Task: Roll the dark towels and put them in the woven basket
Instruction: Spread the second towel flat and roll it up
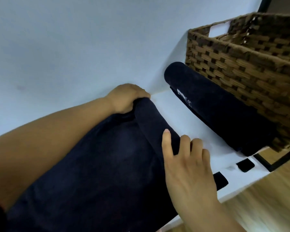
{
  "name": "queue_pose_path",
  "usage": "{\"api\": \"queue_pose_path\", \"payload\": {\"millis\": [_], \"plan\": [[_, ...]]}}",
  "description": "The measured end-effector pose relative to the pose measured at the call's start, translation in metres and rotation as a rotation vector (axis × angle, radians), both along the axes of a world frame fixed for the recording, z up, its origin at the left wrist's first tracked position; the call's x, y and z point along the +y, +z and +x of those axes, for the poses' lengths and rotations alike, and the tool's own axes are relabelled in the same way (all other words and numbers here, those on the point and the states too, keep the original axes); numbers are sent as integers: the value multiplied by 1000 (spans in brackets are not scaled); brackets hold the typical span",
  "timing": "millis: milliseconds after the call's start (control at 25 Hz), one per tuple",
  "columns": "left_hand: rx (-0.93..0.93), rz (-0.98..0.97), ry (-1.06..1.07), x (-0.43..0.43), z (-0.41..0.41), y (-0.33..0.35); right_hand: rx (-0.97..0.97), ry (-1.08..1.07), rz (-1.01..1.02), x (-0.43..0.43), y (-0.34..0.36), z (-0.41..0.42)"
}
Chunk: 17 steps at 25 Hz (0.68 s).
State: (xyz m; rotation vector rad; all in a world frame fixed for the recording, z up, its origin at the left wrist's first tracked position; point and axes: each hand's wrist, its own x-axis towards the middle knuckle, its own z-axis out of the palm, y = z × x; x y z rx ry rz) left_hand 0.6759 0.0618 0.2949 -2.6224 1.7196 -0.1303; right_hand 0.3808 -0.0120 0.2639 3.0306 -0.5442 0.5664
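Clearly mid-roll, the left hand (129, 97) grips the far end of the forming roll, fingers curled round it. The right hand (187, 164) hooks its fingers over the near end, thumb lying along the cloth. Both hold the dark towel (90, 164), whose rolled part is only a short tube at its far edge. Most of the cloth lies flat on the white table (182, 118), toward the person.

Just beyond, a rolled towel (216, 111) lies on the table, touching the outer side of the woven basket (241, 64), not in it. By my judgement the task is half done at best: one towel is rolled but not yet put away, the second is barely begun, and both must go into the basket. The basket's inside is mostly hidden, so I cannot tell whether it holds any towel.

A small white label (182, 96) shows on the rolled towel. Its marks are probably letters, but too blurred to read.
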Motion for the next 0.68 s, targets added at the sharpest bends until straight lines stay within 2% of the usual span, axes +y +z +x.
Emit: {"api": "queue_pose_path", "payload": {"millis": [80, 120, 200, 360, 480, 600, 680], "plan": [[-40, -288, -4, 36, -6, -23, 7, 48, -6, 8, -3, -1], [-46, -369, 4, 53, -8, -33, 30, 64, -1, 10, -5, -2], [-41, -384, 51, 78, -11, -44, 67, 130, -3, 17, -10, -6], [-7, -322, 64, 101, -18, -39, 73, 266, 80, 47, -16, -13], [-3, -228, 21, 110, -15, -23, 22, 260, 59, 67, -15, -14], [-24, 23, -69, 88, -6, 23, -22, 252, 11, 48, 8, -7], [29, 265, -70, 58, -8, 50, 24, 350, 72, 30, 33, 5]]}}
